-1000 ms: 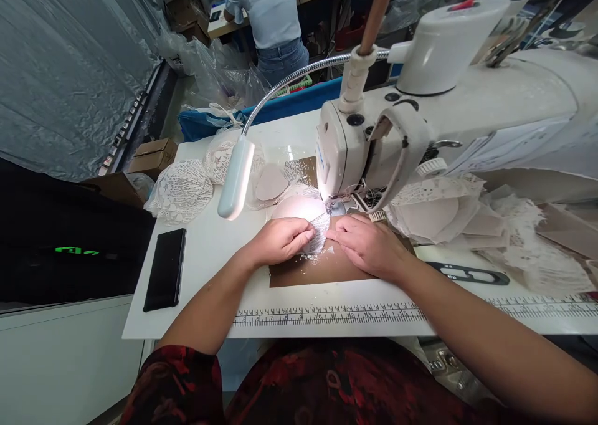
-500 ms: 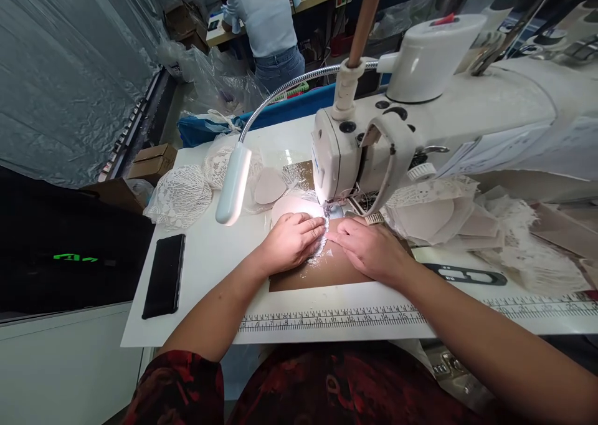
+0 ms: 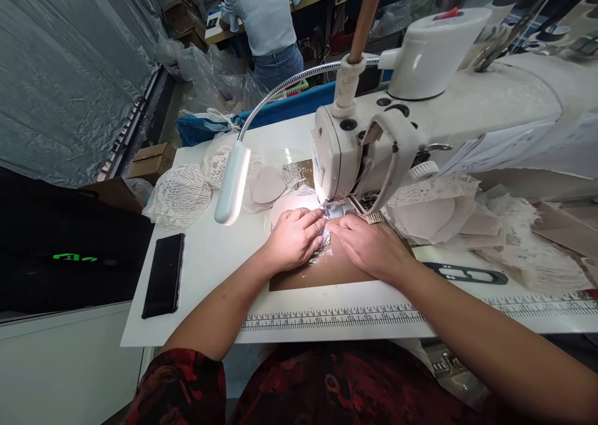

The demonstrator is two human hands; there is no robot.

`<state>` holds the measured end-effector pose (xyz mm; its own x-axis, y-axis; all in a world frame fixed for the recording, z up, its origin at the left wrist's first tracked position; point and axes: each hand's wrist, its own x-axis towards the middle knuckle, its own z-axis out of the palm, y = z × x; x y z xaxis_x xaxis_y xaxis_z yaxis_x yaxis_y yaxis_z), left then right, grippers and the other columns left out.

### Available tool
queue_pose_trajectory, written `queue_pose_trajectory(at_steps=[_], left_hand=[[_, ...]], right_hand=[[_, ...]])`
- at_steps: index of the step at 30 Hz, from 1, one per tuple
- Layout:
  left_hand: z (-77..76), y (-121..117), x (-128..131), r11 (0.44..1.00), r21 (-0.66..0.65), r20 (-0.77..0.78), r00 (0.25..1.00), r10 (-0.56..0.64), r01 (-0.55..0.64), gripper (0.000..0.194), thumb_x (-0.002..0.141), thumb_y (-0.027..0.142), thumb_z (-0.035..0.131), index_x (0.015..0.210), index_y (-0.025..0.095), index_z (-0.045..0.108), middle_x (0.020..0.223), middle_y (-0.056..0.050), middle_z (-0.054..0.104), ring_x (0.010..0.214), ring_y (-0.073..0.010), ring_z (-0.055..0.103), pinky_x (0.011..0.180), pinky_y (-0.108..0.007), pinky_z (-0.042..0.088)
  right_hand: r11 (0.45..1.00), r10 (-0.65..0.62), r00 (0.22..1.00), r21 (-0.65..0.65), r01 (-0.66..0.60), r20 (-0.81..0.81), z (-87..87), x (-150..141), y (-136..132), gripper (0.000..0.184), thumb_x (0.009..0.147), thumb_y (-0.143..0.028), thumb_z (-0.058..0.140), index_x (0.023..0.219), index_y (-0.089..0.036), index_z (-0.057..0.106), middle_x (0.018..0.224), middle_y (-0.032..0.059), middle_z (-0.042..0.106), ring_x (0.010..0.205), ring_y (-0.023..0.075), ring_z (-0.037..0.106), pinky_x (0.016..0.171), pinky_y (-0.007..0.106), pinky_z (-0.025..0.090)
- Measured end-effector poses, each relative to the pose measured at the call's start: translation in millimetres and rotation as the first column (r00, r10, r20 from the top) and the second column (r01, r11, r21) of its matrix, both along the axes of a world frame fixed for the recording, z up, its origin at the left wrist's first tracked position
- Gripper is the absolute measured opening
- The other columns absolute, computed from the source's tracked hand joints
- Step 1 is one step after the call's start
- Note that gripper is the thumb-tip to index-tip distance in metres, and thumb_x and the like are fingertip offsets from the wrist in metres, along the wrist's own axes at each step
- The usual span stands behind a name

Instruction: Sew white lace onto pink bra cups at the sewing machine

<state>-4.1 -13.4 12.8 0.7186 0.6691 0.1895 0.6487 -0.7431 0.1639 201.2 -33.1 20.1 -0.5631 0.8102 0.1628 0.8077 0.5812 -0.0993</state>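
A pale, rounded fabric cup (image 3: 286,204) with a white lace edge (image 3: 324,238) lies under the presser foot of a white sewing machine (image 3: 329,154). My left hand (image 3: 296,238) rests over the cup, its fingers pressed together and bent on the fabric just left of the needle. From the right, my right hand (image 3: 369,244) meets the lace edge with its fingertips, index finger stretched forward and the others curled. Both hands lie above a brown plate (image 3: 299,280) on the table. The fingers hide much of the cup.
A lamp head (image 3: 232,185) hangs left of the machine. Lace cups (image 3: 180,194) and a phone (image 3: 163,275) lie at the left. Fabric pieces (image 3: 434,210) and a dark slotted tool (image 3: 467,274) are at the right. A ruler strip (image 3: 336,318) runs along the front edge. Another person (image 3: 264,23) stands behind.
The lace edge between my hands has shifted slightly and shows less at the needle. My left fingers have moved a little toward the presser foot. My right hand is nearly unmoved.
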Motion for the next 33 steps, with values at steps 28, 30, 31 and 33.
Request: queue_pose_trajectory(at_steps=[28, 30, 31, 33], left_hand=[[0.9, -4, -17, 0.983, 0.042, 0.054, 0.982, -0.181, 0.179, 0.029, 0.096, 0.033, 0.044, 0.116, 0.021, 0.061, 0.107, -0.010, 0.062, 0.091, -0.0192, 0.053, 0.082, -0.036, 0.040], [1.3, -5, -17, 0.982, 0.058, 0.048, 0.982, -0.181, 0.178, 0.028, 0.096, 0.033, 0.044, 0.115, 0.021, 0.062, 0.106, -0.009, 0.063, 0.089, -0.0187, 0.053, 0.081, -0.036, 0.040], [1.5, -5, -17, 0.982, 0.065, 0.045, 0.982, -0.181, 0.178, 0.028, 0.096, 0.032, 0.044, 0.114, 0.021, 0.061, 0.105, -0.009, 0.063, 0.089, -0.0185, 0.053, 0.081, -0.036, 0.040], [1.6, -5, -17, 0.981, 0.073, 0.040, 0.983, -0.181, 0.178, 0.028, 0.096, 0.032, 0.044, 0.114, 0.020, 0.061, 0.105, -0.009, 0.063, 0.089, -0.0183, 0.052, 0.081, -0.035, 0.040]], right_hand=[[0.953, 0.296, 0.951, -0.040, -0.301, -0.091, -6.7, 11, -6, 0.027, 0.084, -0.016, 0.051, 0.106, -0.017, 0.067, 0.084, 0.0059, 0.065, 0.077, 0.0189, 0.051, 0.071, 0.030, 0.033], [0.956, 0.292, 0.950, -0.003, -0.294, -0.115, -7.5, 11, -6, 0.026, 0.084, -0.016, 0.051, 0.103, -0.019, 0.068, 0.082, 0.0049, 0.066, 0.075, 0.0180, 0.051, 0.070, 0.030, 0.033], [0.958, 0.287, 0.948, 0.020, -0.287, -0.136, -8.1, 12, -6, 0.025, 0.084, -0.016, 0.051, 0.100, -0.019, 0.069, 0.080, 0.0043, 0.066, 0.074, 0.0175, 0.052, 0.069, 0.030, 0.033], [0.963, 0.268, 0.946, 0.061, -0.261, -0.183, -9.4, 13, -5, 0.024, 0.084, -0.016, 0.050, 0.094, -0.020, 0.071, 0.075, 0.0032, 0.065, 0.071, 0.0166, 0.052, 0.067, 0.029, 0.033]])
